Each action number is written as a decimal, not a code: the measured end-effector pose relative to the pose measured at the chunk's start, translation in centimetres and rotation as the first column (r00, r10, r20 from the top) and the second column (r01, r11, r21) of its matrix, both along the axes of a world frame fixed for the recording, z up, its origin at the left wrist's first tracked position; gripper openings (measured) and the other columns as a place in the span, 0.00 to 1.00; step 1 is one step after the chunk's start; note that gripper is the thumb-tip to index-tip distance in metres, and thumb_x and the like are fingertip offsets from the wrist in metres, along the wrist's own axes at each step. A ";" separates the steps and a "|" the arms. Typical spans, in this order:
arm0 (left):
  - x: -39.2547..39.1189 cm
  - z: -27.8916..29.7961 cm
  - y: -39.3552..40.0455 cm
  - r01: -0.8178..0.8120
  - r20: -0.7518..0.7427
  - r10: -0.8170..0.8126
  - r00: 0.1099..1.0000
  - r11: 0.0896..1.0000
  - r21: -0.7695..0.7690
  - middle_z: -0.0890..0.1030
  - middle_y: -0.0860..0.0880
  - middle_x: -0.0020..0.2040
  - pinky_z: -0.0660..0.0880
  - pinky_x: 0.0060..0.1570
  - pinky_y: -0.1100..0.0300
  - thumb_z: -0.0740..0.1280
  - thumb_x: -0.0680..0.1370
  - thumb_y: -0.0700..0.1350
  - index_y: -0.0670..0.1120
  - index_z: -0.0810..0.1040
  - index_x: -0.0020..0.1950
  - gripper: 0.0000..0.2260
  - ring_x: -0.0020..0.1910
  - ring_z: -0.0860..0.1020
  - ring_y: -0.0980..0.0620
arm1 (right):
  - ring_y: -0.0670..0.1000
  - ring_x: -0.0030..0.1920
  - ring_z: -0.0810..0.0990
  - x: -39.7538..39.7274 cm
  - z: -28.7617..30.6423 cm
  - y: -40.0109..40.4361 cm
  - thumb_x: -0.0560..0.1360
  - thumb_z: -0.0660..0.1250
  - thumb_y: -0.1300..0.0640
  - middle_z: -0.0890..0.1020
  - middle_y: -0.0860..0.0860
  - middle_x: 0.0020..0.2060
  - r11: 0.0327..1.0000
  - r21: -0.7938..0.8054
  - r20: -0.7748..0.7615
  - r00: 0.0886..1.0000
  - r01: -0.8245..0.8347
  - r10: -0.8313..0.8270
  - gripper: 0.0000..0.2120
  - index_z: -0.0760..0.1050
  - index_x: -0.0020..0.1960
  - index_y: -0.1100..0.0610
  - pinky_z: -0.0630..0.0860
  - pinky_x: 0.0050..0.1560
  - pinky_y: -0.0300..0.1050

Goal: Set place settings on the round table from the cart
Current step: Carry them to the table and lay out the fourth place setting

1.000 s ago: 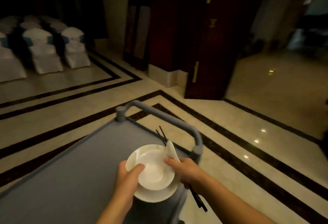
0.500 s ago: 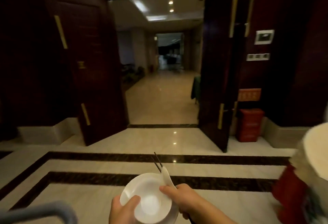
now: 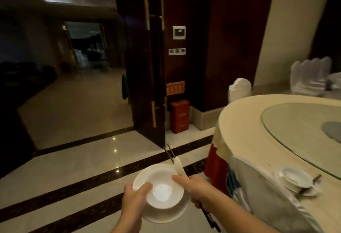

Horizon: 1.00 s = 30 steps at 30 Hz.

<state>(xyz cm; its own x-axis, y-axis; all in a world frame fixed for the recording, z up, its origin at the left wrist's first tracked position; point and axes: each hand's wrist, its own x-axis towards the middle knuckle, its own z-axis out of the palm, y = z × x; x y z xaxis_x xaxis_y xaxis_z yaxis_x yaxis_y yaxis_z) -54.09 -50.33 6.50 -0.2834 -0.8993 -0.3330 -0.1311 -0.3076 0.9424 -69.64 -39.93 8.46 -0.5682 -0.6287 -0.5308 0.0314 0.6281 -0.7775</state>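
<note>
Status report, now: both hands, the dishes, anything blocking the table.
Left hand grips white bowl-and-plate stack. Right hand steadies it, holding white ceramic spoon and dark chopsticks. Round cream-clothed table right; white-covered chair against its edge.

White bowl point(image 3: 160, 188) stacked on plate point(image 3: 166, 214), seemingly level.

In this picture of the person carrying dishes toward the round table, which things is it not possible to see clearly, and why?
Head view only:
- Chopsticks: the middle is hidden inside the right hand.
- Plate under the bowl: mostly covered by the bowl and the left hand.
- Round table: its far side is cut off by the right edge.
- Place setting already on the table: blurred, pieces hard to count.
- Orange sign by the door: text too small.
</note>
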 end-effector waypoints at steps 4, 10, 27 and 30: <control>-6.5 0.4 -3.5 0.168 -0.038 -0.169 0.985 0.985 -0.030 0.76 0.43 0.51 0.77 0.45 0.48 0.70 0.73 0.42 0.45 0.69 0.60 0.18 0.49 0.77 0.41 | 0.50 0.36 0.78 -4.8 0.6 -1.0 0.70 0.67 0.33 0.81 0.55 0.49 0.987 -0.046 -0.035 0.987 0.153 -0.155 0.32 0.74 0.60 0.58 0.72 0.31 0.40; -15.4 1.5 -9.6 0.434 -0.026 -0.437 0.899 0.898 -0.076 0.79 0.43 0.53 0.79 0.49 0.43 0.70 0.71 0.45 0.45 0.72 0.62 0.21 0.51 0.79 0.41 | 0.48 0.36 0.79 -10.2 2.5 -4.0 0.69 0.68 0.32 0.83 0.52 0.49 0.926 -0.045 -0.051 0.925 0.374 -0.376 0.32 0.76 0.59 0.57 0.71 0.25 0.38; -41.1 -0.5 -18.3 0.704 0.035 -0.703 0.710 0.709 -0.048 0.76 0.43 0.56 0.74 0.41 0.53 0.70 0.75 0.44 0.45 0.68 0.66 0.21 0.50 0.77 0.44 | 0.58 0.46 0.85 -29.8 -1.4 -10.4 0.69 0.71 0.35 0.85 0.57 0.46 0.724 -0.177 0.041 0.740 0.667 -0.672 0.27 0.80 0.50 0.60 0.76 0.40 0.46; -46.0 0.1 -20.2 0.712 0.064 -0.709 0.702 0.699 -0.060 0.76 0.45 0.54 0.77 0.44 0.51 0.70 0.74 0.45 0.46 0.69 0.64 0.20 0.49 0.77 0.46 | 0.55 0.44 0.84 -34.7 -0.9 -12.2 0.71 0.71 0.38 0.85 0.56 0.46 0.718 -0.201 0.048 0.738 0.667 -0.673 0.27 0.79 0.53 0.61 0.76 0.38 0.43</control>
